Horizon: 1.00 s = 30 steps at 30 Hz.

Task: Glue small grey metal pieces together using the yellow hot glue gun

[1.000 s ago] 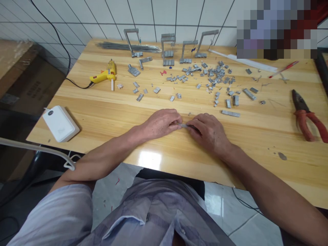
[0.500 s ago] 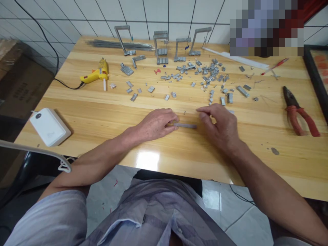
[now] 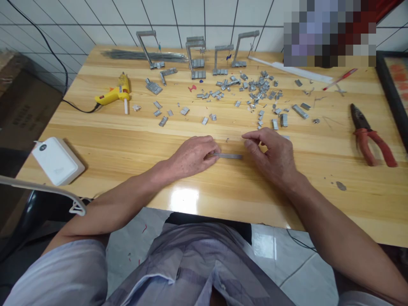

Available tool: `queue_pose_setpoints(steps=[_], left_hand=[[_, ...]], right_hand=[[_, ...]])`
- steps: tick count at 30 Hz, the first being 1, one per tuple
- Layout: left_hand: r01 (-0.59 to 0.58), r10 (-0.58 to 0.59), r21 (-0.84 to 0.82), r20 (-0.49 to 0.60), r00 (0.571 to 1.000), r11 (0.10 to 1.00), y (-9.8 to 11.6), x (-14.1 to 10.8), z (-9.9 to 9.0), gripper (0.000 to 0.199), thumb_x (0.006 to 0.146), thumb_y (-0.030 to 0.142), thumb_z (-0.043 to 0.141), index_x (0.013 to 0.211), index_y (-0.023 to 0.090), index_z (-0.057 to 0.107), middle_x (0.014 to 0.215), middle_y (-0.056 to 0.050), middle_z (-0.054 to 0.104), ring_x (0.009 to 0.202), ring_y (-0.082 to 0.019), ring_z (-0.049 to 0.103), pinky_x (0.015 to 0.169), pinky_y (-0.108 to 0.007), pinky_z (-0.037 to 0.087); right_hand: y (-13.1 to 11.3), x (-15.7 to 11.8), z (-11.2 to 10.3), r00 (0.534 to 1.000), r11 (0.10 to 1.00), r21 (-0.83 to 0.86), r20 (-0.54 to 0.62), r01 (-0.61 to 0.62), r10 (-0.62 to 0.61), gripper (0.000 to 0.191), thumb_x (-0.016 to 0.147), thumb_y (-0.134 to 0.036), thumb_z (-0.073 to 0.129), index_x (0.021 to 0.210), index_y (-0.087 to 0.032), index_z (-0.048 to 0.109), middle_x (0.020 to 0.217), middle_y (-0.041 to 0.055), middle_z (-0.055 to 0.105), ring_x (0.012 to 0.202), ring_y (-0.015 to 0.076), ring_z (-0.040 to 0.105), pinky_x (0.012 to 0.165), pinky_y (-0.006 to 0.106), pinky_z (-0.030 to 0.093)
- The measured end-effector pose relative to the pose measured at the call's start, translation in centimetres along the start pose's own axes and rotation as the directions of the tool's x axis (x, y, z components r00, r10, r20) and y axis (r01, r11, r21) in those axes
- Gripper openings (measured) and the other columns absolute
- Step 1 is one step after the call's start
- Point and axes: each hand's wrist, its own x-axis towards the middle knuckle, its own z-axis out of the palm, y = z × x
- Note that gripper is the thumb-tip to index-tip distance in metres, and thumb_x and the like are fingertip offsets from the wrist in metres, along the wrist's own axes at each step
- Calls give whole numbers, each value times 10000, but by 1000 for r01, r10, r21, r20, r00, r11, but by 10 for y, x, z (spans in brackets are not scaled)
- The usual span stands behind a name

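A thin grey metal strip that looks like a stick of staples point(image 3: 231, 156) lies low over the wooden table point(image 3: 127, 140), pointing right. My left hand point(image 3: 194, 155) pinches its left end between thumb and fingers. My right hand point(image 3: 270, 153) is just past the strip's right end, apart from it, with the index finger stretched out and the thumb lower. Nothing shows between its fingers. A tiny bent metal bit point(image 3: 227, 140) lies between the hands. Beyond them are scattered loose staple pieces point(image 3: 261, 85).
Several small grey stands point(image 3: 199, 75) rise at the back beside a bundle of thin rods point(image 3: 143, 55). A yellow glue gun point(image 3: 113, 94) and a white box-shaped device point(image 3: 59, 160) lie left. Red-handled pliers point(image 3: 366, 136), a red pen point(image 3: 340, 79) and a white strip point(image 3: 299, 72) are right.
The view has shifted slightly. My left fingers have closed a little more around the strip's end; my right hand stays close by with almost the same shape.
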Motion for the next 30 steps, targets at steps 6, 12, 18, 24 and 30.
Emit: queue_pose_setpoints(steps=[6, 12, 18, 24, 30], left_hand=[[21, -22, 28, 11, 1000, 999, 1, 0, -1, 158, 1018, 250, 614, 1054, 181, 752, 957, -70, 733, 866, -203, 675, 812, -330, 516], [22, -23, 23, 48, 999, 999, 1, -1, -3, 166, 1011, 265, 616, 1089, 188, 741, 1006, -78, 739, 938, -225, 700, 851, -347, 529], [10, -10, 27, 20, 1000, 1000, 0, 0, 0, 159, 1016, 221, 595, 1054, 180, 744, 972, -71, 740, 902, -210, 685, 827, -332, 516], [7, -8, 21, 35, 999, 1000, -2, 0, 1, 160, 1036, 245, 593, 1062, 185, 740, 974, -72, 740, 928, -219, 683, 835, -340, 516], [15, -15, 4, 79, 997, 1000, 2, -2, -6, 175, 1012, 266, 651, 1149, 174, 709, 1069, -87, 724, 976, -231, 673, 871, -342, 530]], right_hand=[[-1, -1, 3, 998, 999, 5, 41, 46, -46, 181, 1054, -294, 588, 1087, -255, 762, 902, 70, 768, 830, 249, 704, 749, 413, 544], [-1, -5, 21, 970, 979, -29, 140, 204, -198, 158, 1032, -313, 653, 1098, -226, 768, 1008, 105, 788, 926, 274, 704, 816, 422, 526], [-5, -7, 32, 945, 961, -77, 217, 266, -244, 166, 1057, -285, 633, 1042, -210, 780, 959, 91, 772, 889, 252, 671, 792, 394, 468], [-6, -8, 32, 945, 961, -84, 219, 265, -242, 162, 1055, -265, 634, 1023, -203, 779, 938, 91, 764, 888, 253, 658, 797, 388, 453], [-6, -9, 30, 942, 955, -87, 212, 284, -261, 133, 1039, -250, 662, 1070, -185, 773, 959, 94, 762, 894, 260, 661, 801, 391, 450]])
